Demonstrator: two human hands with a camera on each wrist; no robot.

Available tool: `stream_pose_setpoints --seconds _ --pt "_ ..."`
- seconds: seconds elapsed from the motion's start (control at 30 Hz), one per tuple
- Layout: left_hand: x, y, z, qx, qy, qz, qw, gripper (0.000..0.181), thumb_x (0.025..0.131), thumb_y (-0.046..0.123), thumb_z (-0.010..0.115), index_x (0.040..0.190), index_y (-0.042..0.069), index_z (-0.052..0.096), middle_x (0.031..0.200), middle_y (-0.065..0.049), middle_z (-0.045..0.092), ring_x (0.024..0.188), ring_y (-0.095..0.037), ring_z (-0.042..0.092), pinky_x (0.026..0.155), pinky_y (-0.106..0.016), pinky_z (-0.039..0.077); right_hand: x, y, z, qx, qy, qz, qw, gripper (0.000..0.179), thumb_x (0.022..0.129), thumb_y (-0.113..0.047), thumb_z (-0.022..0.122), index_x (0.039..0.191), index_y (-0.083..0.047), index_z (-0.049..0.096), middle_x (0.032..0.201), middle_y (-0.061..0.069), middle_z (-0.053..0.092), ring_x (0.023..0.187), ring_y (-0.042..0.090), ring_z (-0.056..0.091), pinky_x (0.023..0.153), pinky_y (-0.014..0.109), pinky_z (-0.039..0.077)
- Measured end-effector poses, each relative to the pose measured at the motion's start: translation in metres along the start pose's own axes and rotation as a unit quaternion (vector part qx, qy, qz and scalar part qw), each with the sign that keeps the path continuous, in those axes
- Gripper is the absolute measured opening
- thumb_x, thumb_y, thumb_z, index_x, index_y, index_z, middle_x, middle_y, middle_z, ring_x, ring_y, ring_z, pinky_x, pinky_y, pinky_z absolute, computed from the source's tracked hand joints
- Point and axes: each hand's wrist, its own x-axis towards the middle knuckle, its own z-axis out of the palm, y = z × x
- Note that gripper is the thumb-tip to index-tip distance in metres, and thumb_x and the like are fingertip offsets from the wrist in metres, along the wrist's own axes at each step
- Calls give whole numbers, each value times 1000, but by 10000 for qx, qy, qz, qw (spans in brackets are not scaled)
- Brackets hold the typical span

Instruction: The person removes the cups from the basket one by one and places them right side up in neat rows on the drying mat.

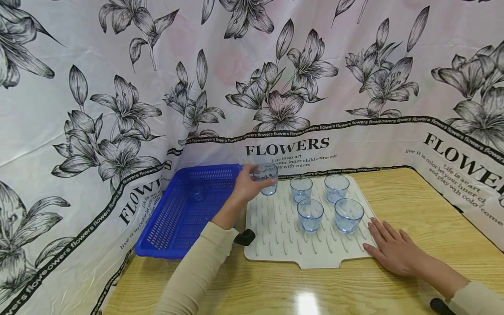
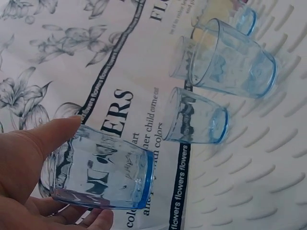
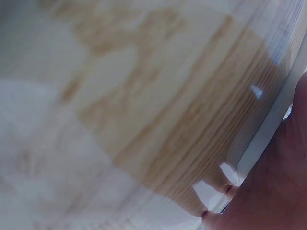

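Observation:
My left hand (image 1: 247, 186) grips a clear bluish drinking glass (image 1: 269, 189), thumb on one side and fingers on the other. The held glass is over the back left corner of a white ridged drying board (image 1: 275, 245). In the left wrist view, the glass (image 2: 103, 167) lies sideways across the picture, its blue-tinted base away from my palm. Several matching glasses stand on the board, rims up, among them a front right one (image 1: 348, 216). Palm down, my right hand (image 1: 399, 251) rests at the board's right edge, fingers straight.
Left of the board is a blue perforated plastic basket (image 1: 155, 253), with another glass (image 1: 197, 192) inside near its back. Both stand on a wood-grain table (image 1: 260, 288). Behind hangs a floral-printed cloth (image 1: 220, 113), which also runs along both sides.

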Motion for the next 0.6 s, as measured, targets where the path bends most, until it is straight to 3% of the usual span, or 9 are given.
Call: stream_pose_setpoints --seconds 0.37,0.6 --pt "6 -11 17 -404 -3 -190 9990 84 86 26 86 153 6 39 146 -17 49 128 -32 52 104 -47 49 0 0 1 -1 -20 33 10000 79 107 -50 46 153 13 33 159 35 28 144 59 24 106 81 18" --pt "13 -18 33 -413 489 -367 9973 83 84 21 87 152 5 42 146 -17 51 130 -33 53 106 -45 49 0 0 0 -64 26 2 10000 78 107 -49 46 153 12 33 158 35 29 143 58 24 106 81 19"
